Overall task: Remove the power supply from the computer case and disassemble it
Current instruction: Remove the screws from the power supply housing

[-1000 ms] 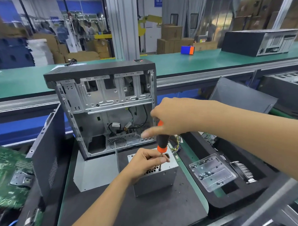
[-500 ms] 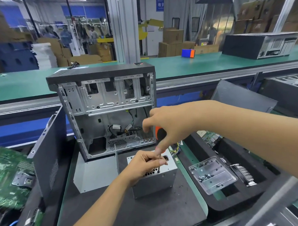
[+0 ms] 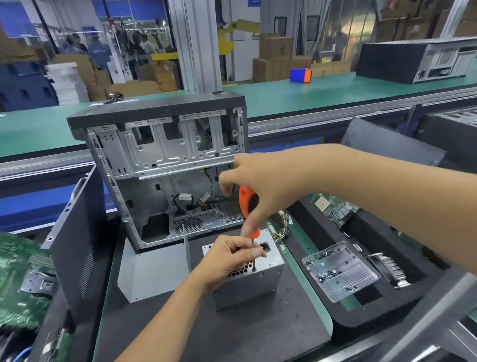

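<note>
The grey power supply [image 3: 257,284] stands on the black mat in front of the opened computer case [image 3: 161,161]. An orange-and-black screwdriver [image 3: 247,206] points down onto its top face. My right hand [image 3: 261,187] grips the handle from above. My left hand [image 3: 232,258] rests on the supply's top and pinches the metal shaft near the tip. Coloured cables [image 3: 280,226] trail from the supply's far side.
A bent grey metal panel [image 3: 151,270] lies left of the supply. A clear screw tray [image 3: 340,270] and a heatsink [image 3: 389,269] sit in black foam at right. Green circuit boards [image 3: 6,277] lie at left. A black side panel [image 3: 76,245] stands upright beside the mat.
My right hand has shifted its fingers round the screwdriver handle, showing more of the orange grip. My left hand has stayed on the shaft. The supply has not moved.
</note>
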The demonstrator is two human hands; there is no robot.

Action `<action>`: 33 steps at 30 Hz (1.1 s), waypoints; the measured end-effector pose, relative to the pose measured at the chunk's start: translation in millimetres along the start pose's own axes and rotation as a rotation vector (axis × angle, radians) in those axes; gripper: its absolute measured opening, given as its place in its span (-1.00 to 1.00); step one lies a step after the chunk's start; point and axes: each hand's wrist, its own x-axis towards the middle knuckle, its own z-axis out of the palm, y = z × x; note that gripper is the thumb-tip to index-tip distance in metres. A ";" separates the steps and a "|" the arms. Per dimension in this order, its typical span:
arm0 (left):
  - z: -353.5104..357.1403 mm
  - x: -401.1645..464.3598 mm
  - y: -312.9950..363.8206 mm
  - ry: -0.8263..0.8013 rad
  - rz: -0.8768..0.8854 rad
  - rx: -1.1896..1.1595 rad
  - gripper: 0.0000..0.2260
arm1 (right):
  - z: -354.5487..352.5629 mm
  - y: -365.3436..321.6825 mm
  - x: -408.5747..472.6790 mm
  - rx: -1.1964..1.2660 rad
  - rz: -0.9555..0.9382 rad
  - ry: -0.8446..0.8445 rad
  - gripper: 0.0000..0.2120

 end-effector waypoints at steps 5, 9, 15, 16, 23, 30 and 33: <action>-1.0 0.0 -0.7 0.023 0.000 -0.019 -0.68 | 6.6 -6.1 5.2 -0.179 0.178 0.132 -0.39; -2.1 -0.1 0.5 -0.015 -0.007 -0.024 -0.79 | -1.3 -0.5 6.3 -0.106 0.014 -0.083 -0.84; -2.4 0.4 3.6 -0.014 -0.011 0.002 -0.83 | -9.4 -0.6 -0.1 -0.067 0.100 -0.061 -0.32; -2.1 0.7 3.7 -0.009 -0.012 -0.001 -0.84 | -7.9 -3.9 -0.5 -0.090 0.174 -0.029 -0.27; -2.3 2.2 2.0 -0.003 -0.023 -0.017 -0.86 | -5.3 -1.0 3.9 -0.106 -0.006 -0.086 -0.83; -4.8 2.6 2.5 -0.021 -0.012 -0.024 -0.88 | -1.7 -3.3 6.8 -0.174 0.129 0.061 -0.31; -4.4 1.6 3.4 -0.011 -0.017 -0.039 -0.86 | 2.0 -6.1 12.2 -0.253 0.130 0.126 -0.50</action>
